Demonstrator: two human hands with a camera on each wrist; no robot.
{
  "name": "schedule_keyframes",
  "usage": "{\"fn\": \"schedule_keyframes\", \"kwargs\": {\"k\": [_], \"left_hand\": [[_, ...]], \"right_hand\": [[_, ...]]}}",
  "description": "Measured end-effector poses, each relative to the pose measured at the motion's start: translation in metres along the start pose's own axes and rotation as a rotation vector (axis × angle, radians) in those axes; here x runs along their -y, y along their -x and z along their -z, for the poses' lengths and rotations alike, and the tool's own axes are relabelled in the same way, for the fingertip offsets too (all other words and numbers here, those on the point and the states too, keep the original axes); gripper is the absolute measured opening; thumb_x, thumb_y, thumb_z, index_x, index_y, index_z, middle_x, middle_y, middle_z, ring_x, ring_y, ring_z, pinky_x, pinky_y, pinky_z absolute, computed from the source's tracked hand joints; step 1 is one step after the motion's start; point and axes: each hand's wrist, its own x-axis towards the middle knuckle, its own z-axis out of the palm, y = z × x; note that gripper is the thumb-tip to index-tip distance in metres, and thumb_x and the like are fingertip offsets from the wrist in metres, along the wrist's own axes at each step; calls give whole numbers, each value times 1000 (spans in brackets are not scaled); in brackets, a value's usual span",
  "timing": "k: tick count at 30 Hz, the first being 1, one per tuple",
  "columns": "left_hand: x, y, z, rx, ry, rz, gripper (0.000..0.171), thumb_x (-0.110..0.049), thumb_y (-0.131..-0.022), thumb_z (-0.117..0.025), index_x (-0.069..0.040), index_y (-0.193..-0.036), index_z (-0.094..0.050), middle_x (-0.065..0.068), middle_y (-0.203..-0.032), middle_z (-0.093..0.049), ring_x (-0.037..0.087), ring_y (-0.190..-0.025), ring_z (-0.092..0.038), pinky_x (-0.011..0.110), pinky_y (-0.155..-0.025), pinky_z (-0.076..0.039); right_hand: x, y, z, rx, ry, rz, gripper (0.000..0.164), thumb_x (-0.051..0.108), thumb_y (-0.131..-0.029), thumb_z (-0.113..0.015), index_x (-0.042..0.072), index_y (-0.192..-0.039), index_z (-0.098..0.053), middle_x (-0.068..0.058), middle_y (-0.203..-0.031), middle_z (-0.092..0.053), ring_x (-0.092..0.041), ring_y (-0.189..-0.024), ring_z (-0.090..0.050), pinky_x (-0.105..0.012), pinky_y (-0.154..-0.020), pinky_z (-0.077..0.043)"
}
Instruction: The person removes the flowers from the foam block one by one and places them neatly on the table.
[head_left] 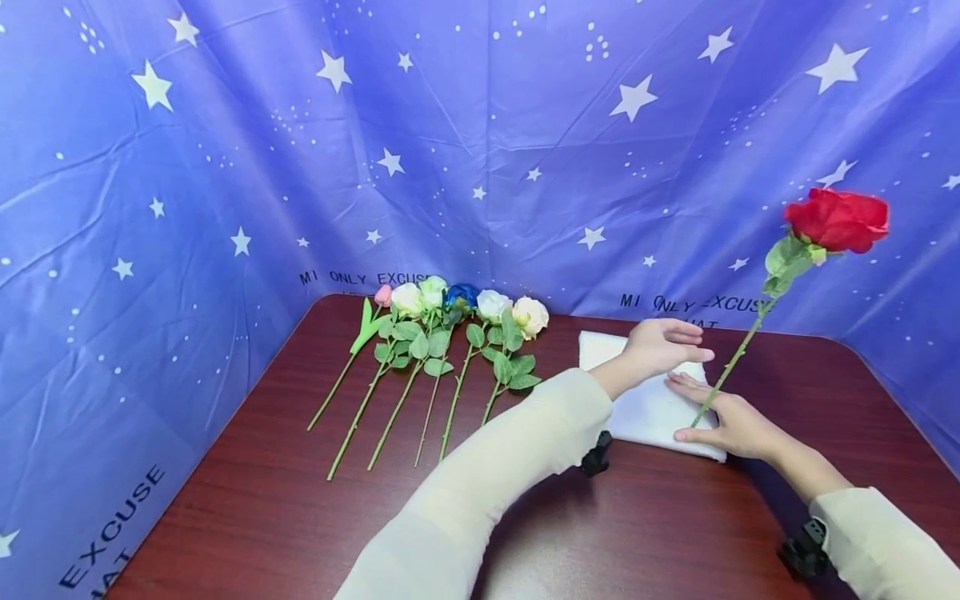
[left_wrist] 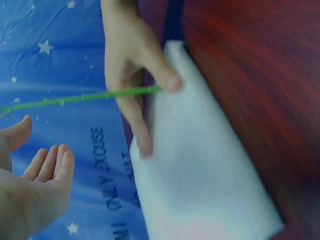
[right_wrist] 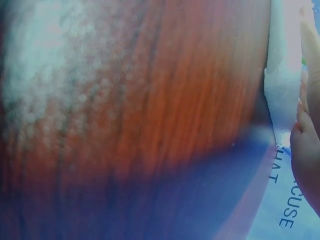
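Note:
A red rose [head_left: 838, 220] stands up at a slant, leaning right, its green stem [head_left: 738, 357] running down to a white foam block [head_left: 651, 421]. At the block's right end, my right hand [head_left: 742, 427] rests with thumb and fingers spread on either side of the stem's lower end. In the left wrist view the stem meets the block by the right thumb; the tip is hidden. Left of the stem, above the block, my left hand [head_left: 660, 346] has loosely bent fingers and holds nothing. The right wrist view catches only part of the right hand [right_wrist: 307, 155] beside the block.
Several artificial flowers lie in a row on the brown table [head_left: 300, 517]: a pink tulip [head_left: 383, 295], a blue rose [head_left: 461, 297], a cream rose [head_left: 531, 317] and pale roses between. A starry blue cloth [head_left: 480, 150] hangs behind the table and along its sides.

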Motion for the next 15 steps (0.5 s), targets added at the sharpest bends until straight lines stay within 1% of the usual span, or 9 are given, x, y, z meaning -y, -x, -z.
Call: {"fn": "schedule_keyframes", "kwargs": {"k": [3, 4, 5, 6, 7, 11, 15], "left_hand": [[0, 0, -12, 27, 38, 14, 27, -19, -78, -80, -22, -104, -73, -9, -97, -76, -2, -87, -67, 10, -80, -50], [0, 1, -16, 35, 51, 16, 27, -18, -78, -80, -21, -104, -73, -9, -97, -76, -2, -86, -67, 9, -77, -51], [1, 1, -19, 49, 61, 17, 26, -17, -79, -79, -21, -104, -73, -8, -97, -76, -2, -85, -67, 10, -74, -52], [2, 1, -21, 60, 64, 19, 26, -17, -79, -79, -21, -104, -73, -8, -98, -76, -2, -85, -67, 9, -73, -51], [2, 1, -24, 71, 79, 24, 26, -16, -80, -78, -20, -105, -73, -8, -99, -76, -2, -84, -67, 9, -71, -51], [3, 1, -33, 96, 86, 35, 25, -17, -81, -77, -21, -105, -73, -8, -98, -76, -3, -85, -66, 9, -71, -50], [2, 2, -38, 80, 104, 39, 21, -17, -81, -78, -21, -101, -74, -9, -93, -76, -2, -81, -65, 9, -71, -49]], "right_hand": [[0, -1, 0, -6, 12, -33, 71, 27, -70, -84, 2, -131, -58, -11, -136, -59, 21, -126, -33, 7, -98, -23], [0, -1, -1, -6, 11, -45, 69, 28, -69, -85, 2, -128, -60, -12, -131, -63, 20, -122, -37, 6, -95, -26], [0, -2, -1, -11, 15, -57, 67, 28, -68, -86, 2, -125, -62, -11, -126, -66, 19, -117, -42, 5, -90, -29], [0, -2, -2, -11, 15, -72, 65, 28, -67, -86, 1, -122, -63, -16, -118, -69, 17, -111, -45, 3, -86, -31], [1, -2, -2, -11, 18, -80, 62, 27, -67, -86, 2, -119, -65, -14, -114, -70, 15, -107, -48, 1, -83, -33], [1, -1, -3, -25, 39, -80, 54, 25, -65, -87, 3, -111, -67, -7, -103, -72, 7, -91, -52, -4, -73, -36], [1, 0, -3, -31, 43, -82, 51, 24, -65, -87, 3, -108, -68, -4, -98, -72, 5, -86, -51, -8, -70, -36]]}}
